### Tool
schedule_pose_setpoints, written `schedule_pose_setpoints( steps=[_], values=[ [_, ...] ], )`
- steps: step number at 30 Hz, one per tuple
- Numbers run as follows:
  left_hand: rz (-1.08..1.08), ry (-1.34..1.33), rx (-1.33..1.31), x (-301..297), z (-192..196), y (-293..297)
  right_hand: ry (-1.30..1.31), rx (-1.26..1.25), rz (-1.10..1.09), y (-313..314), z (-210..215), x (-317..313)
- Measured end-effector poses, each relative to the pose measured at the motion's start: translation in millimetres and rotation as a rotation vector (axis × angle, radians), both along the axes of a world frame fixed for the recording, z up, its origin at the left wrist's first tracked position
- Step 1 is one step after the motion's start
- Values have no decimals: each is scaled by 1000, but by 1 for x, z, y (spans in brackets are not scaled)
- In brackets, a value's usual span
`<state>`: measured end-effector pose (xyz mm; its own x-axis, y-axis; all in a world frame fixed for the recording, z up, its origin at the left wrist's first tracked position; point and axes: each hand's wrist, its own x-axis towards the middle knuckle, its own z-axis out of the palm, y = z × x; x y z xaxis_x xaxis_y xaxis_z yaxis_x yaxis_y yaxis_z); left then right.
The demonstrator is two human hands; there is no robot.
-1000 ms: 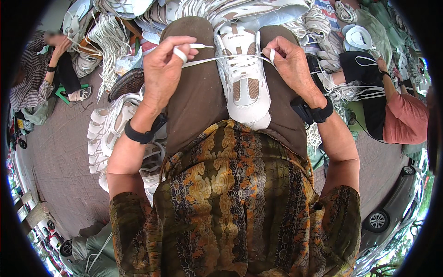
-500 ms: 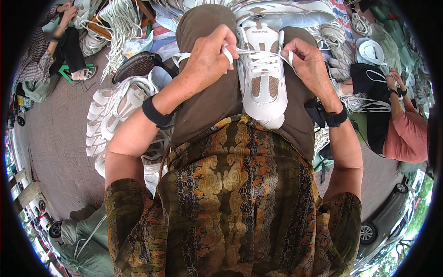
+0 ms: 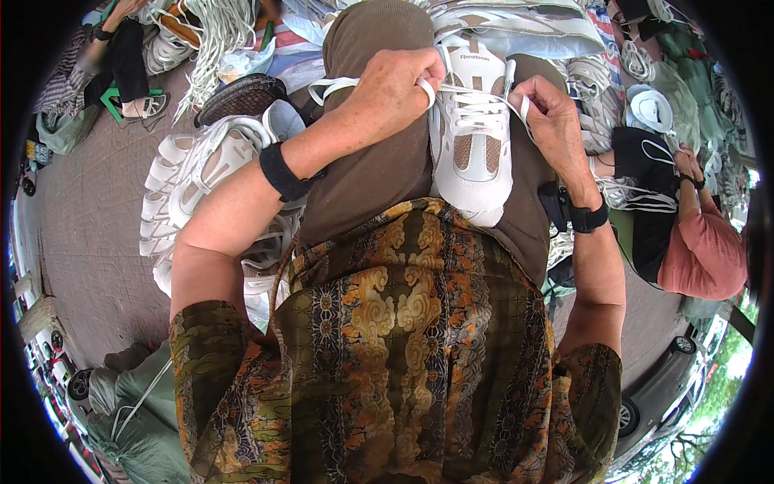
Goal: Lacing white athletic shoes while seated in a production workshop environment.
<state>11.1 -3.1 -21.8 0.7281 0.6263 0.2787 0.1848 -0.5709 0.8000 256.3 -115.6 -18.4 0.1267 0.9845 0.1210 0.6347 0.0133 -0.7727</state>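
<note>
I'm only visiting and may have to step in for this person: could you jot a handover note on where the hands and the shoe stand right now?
Left hand: closed on one white lace end, pulled out to the left across the knee.
Right hand: fingers pinching the other lace end beside the shoe's collar.
White sneaker: resting on the lap, toe toward the body, between the brown-trousered thighs.
Done: lace runs through the rows of eyelets, both ends are out at the top.
Left: no knot or bow visible yet; ends need tying.
Nearby: a pile of white sneakers on the ground at the left; another person's hands work on a dark shoe at the right.
</note>
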Motion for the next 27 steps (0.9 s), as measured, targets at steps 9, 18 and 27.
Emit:
schedule_pose_setpoints(
  steps=[9, 18, 27],
  values=[
    [33, -86, 70, 6, -3, 0, -6, 32, 6, -3, 3, 0],
    [10, -4, 53, 7, -2, -3, 12, 3, 2, -4, 3, 0],
    [-13, -38, 204, 28, -7, 1, 64, -13, 7, -3, 8, 0]
  ],
)
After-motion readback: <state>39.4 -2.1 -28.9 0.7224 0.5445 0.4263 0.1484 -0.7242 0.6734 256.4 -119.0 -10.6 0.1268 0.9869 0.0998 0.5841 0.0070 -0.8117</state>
